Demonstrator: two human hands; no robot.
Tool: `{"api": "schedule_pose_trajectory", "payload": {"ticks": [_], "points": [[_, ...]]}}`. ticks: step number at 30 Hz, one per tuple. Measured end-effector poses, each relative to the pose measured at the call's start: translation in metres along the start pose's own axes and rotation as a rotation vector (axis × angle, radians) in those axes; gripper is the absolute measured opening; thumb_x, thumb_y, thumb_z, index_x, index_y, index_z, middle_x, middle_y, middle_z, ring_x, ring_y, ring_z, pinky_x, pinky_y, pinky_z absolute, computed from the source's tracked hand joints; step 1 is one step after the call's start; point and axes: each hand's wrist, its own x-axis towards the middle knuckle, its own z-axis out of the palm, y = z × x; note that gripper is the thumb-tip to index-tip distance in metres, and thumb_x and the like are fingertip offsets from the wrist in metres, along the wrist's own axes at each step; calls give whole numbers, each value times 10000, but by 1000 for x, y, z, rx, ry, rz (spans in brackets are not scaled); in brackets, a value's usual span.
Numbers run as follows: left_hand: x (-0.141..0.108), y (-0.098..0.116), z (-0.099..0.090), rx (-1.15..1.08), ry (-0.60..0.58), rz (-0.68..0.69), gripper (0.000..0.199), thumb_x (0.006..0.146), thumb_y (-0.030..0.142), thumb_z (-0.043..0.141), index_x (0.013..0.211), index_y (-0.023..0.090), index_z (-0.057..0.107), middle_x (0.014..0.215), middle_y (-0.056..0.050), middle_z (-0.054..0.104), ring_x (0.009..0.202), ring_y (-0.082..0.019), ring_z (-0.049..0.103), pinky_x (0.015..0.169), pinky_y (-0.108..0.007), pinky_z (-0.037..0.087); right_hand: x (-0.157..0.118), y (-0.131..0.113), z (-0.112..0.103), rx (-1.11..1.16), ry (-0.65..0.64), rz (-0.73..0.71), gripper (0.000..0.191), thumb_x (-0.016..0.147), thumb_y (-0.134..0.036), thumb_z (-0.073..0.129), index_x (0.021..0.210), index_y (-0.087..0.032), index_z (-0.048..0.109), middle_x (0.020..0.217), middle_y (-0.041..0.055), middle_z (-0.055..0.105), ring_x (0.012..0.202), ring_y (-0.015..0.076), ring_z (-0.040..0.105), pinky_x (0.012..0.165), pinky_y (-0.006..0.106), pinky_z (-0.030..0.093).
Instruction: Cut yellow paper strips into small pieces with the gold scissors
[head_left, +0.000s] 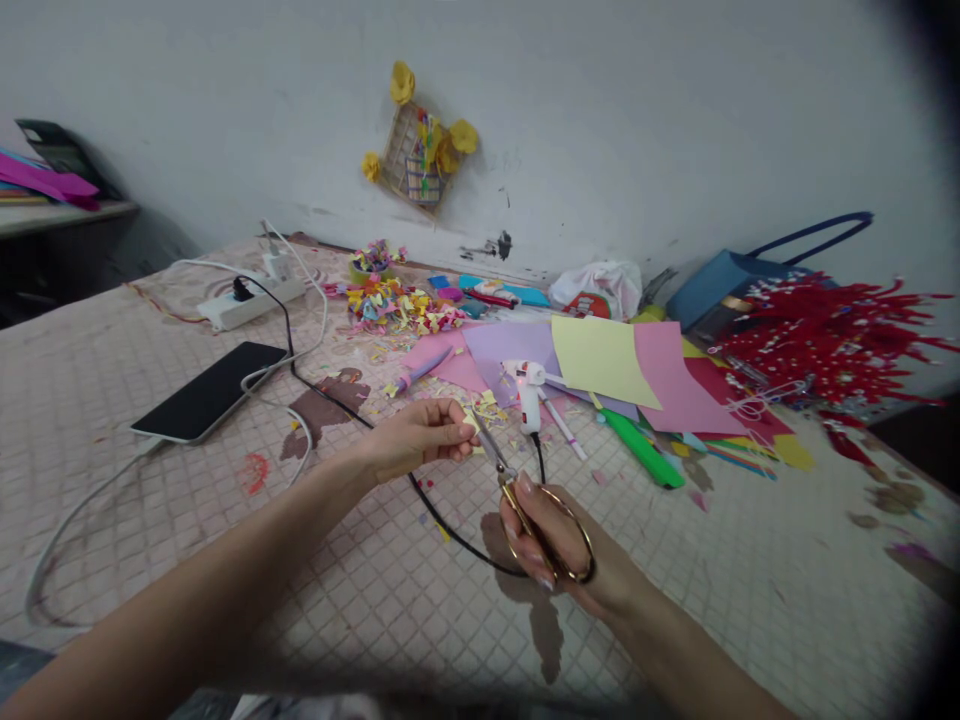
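My right hand is closed around the gold handles of a pair of scissors, thumb and fingers through the loops. The blades point up and left, toward the fingertips of my left hand. Between its thumb and fingers, my left hand pinches a small piece of pale yellow paper, mostly hidden by the fingers. The blade tips are right beside that paper; whether they touch it I cannot tell. Just beyond the hands, a white glue gun lies with a red light showing, among small paper scraps.
Coloured paper sheets and a green cutter-like tool lie to the right, near red beaded stems. A heap of paper cuttings sits at the back. Leftward are a tablet, a power strip and a black cable crossing the table.
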Motion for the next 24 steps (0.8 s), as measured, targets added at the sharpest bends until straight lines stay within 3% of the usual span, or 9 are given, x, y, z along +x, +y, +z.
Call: {"api": "schedule_pose_trajectory", "payload": {"ticks": [13, 18, 24], "points": [[-2, 7, -1, 85, -23, -31, 202, 650, 199, 716, 657, 118, 532, 640, -20, 636, 520, -57, 557, 519, -156, 431, -6, 4, 1, -128, -16, -33, 434, 858, -522, 396, 651, -156, 501, 429, -68, 355, 351, 46, 285, 345, 176, 232], [-3, 8, -5, 150, -86, -57, 185, 652, 193, 710, 667, 122, 540, 652, -22, 647, 535, -62, 575, 532, -155, 452, -9, 4, -1, -150, -12, -52, 433, 848, -534, 401, 642, -162, 482, 430, -65, 369, 344, 46, 291, 337, 176, 223], [-1, 9, -17, 357, -23, -65, 176, 692, 267, 672, 718, 121, 578, 714, -73, 678, 580, -100, 617, 565, -194, 500, 15, -8, -20, -279, 115, -135, 410, 813, -536, 455, 671, -155, 512, 442, -66, 397, 344, 48, 342, 339, 172, 237]]}}
